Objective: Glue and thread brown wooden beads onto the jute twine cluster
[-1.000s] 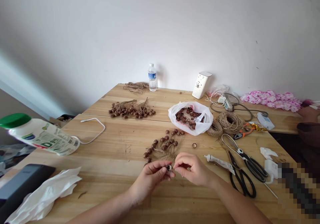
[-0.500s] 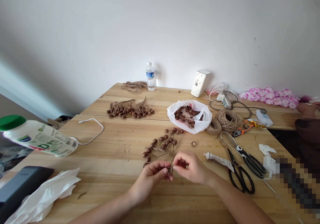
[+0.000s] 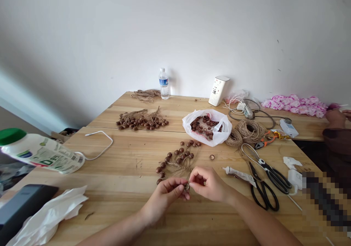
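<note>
Between the thumb and fingers of my left hand (image 3: pixel 168 196) is a small brown nutshell half (image 3: pixel 187 187), its hollow side showing. My right hand (image 3: pixel 207 184) pinches close against the shell's edge; whatever its fingertips hold is too small to make out. Just beyond both hands, round brown nutshells (image 3: pixel 163 165) on lengths of twine (image 3: pixel 179 170) lie spread on the wooden table (image 3: pixel 115 202). One loose shell half (image 3: pixel 212 157) rests to their right. A white plastic bag (image 3: pixel 219 138) behind it stands open with many shell pieces (image 3: pixel 204 125) inside.
Tied bunches of nutshells (image 3: pixel 142 121) lie at back left, near a water bottle (image 3: pixel 164 87). Twine balls (image 3: pixel 249 131), pliers (image 3: pixel 264 142), a glue tube (image 3: pixel 242 176) and scissors (image 3: pixel 264 193) are on the right. A white bottle (image 3: pixel 52 154) lies left. Another person's arm (image 3: pixel 336 120) shows far right.
Both hands stay nearly in place around the shell half, with only slight finger movement. The whole view has shifted a little; nothing on the table has visibly moved.
</note>
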Motion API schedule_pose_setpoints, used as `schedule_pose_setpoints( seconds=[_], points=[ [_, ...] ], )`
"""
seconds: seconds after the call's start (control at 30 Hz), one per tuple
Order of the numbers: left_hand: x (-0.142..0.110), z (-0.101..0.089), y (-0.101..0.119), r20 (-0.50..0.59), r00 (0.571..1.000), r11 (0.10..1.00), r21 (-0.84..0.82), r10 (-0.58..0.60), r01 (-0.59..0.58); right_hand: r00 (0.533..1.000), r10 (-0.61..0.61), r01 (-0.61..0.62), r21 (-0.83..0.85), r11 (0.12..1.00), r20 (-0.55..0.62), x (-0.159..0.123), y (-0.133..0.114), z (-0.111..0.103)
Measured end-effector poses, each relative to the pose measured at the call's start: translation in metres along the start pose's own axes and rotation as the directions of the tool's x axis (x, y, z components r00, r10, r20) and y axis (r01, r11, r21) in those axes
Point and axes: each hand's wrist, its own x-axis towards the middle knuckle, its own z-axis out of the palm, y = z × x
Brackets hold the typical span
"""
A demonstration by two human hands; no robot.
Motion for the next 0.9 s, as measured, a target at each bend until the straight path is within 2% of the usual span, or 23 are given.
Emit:
schedule_pose_setpoints(
  seconds=[0.9],
  points=[
    [-0.0009, -0.0024, -0.0033, 0.012, 1.0, 0.999, -0.029, -0.02, 0.021, 0.996, -0.083, 0.078, -0.112, 0.991, -0.04, -0.0016, 0.0039, 0.0033]
  ],
)
